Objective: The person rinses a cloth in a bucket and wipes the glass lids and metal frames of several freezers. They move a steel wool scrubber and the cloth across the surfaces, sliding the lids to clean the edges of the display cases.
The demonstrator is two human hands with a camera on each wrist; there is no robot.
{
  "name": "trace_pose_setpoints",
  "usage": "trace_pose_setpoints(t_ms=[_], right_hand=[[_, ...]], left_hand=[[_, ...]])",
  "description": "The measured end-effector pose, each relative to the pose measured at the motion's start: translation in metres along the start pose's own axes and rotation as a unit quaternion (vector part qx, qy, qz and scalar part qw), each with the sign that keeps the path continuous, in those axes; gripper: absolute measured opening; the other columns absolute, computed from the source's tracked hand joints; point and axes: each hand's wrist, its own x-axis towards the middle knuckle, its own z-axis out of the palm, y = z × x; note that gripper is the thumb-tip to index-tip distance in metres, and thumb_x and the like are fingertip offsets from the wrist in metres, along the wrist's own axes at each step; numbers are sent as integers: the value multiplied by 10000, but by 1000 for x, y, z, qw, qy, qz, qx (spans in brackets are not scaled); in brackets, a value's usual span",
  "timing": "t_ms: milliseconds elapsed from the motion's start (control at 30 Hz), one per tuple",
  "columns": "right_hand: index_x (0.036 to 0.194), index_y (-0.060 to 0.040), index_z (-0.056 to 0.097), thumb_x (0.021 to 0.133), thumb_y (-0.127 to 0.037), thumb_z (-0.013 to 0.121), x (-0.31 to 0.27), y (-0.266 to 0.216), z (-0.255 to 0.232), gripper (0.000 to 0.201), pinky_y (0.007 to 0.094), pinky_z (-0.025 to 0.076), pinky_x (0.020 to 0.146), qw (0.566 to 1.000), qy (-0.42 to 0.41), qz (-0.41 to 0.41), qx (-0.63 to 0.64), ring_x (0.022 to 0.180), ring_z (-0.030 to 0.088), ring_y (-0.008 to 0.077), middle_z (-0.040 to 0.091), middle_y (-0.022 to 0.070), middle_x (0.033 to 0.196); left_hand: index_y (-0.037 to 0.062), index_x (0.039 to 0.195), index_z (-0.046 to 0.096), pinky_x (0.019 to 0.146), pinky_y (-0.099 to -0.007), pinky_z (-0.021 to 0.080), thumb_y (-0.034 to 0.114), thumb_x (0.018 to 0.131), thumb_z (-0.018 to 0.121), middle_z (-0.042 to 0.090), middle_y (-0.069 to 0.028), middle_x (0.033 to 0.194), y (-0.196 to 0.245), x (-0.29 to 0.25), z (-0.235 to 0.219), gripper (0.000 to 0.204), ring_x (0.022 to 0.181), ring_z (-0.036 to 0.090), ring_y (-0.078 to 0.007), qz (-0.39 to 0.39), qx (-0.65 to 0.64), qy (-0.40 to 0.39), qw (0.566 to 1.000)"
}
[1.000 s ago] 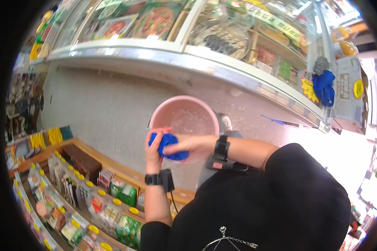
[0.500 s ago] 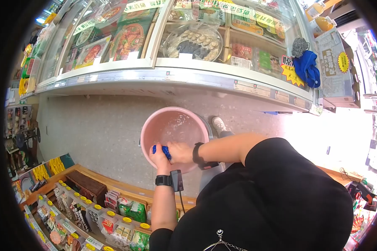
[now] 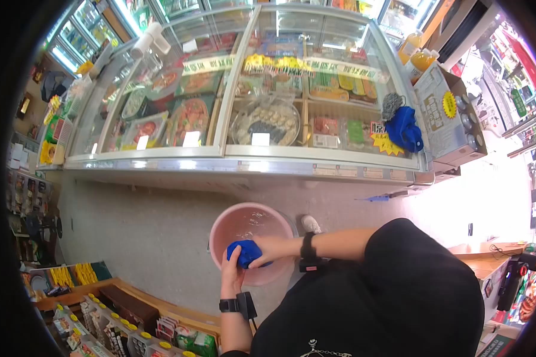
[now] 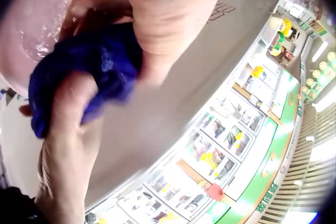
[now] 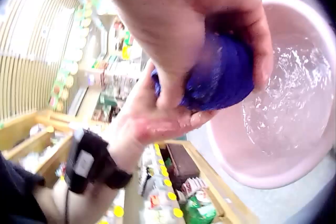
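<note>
A wet, bunched-up blue cloth (image 3: pixel 242 254) is held between both hands over the near side of a pink bucket (image 3: pixel 219 231). My left hand (image 3: pixel 233 271) cups the cloth from the left and below, its fingers curled up around it. From the right, my right hand (image 3: pixel 273 248) grips the same bundle, thumb across its near side. In the right wrist view the cloth (image 5: pixel 223 77) is packed into a rounded wad with the right fingers over it. Rippling water (image 5: pixel 289 92) fills the lower part of the bucket.
A glass-topped freezer (image 3: pixel 178 162) runs along the far side. On its right end lie another blue cloth (image 3: pixel 405 131) and a steel wool scrubber (image 3: pixel 393 106), near a cardboard box (image 3: pixel 449 122). Goods shelves (image 3: pixel 143 306) stand at the near left. A shoe (image 3: pixel 310 224) is right beside the bucket.
Half a second ago the hands squeezed the cloth lower in the bucket; now they hold it higher, with more of it showing. The head view has tilted up, showing more of the freezer.
</note>
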Motion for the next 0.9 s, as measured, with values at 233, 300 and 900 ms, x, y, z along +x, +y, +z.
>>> trace_pose_setpoints(t_ms=[233, 300, 900], right_hand=[[1206, -68, 473, 892, -544, 320, -42, -29, -63, 591, 326, 529, 556, 894, -16, 119, 432, 904, 605, 236, 594, 139, 1007], [1157, -62, 502, 906, -514, 315, -44, -18, -70, 550, 307, 519, 590, 972, 180, -6, 149, 891, 605, 211, 605, 121, 951], [921, -17, 611, 712, -200, 713, -262, -37, -225, 296, 315, 377, 874, 916, 342, -201, 54, 1003, 507, 213, 549, 103, 1066]], left_hand=[[19, 1252, 395, 988, -342, 336, 76, 727, 583, 460, -124, 1209, 61, -34, 70, 561, 1129, 449, -236, 113, -59, -145, 981], [14, 1253, 392, 1000, -336, 316, 99, 735, 591, 466, -130, 1201, 67, -34, 83, 562, 1142, 438, -236, 180, 65, -160, 968], [-27, 1080, 543, 867, -246, 386, 94, 838, 455, 568, -102, 1006, 96, -69, 350, 284, 945, 528, -149, 197, 274, -378, 862]])
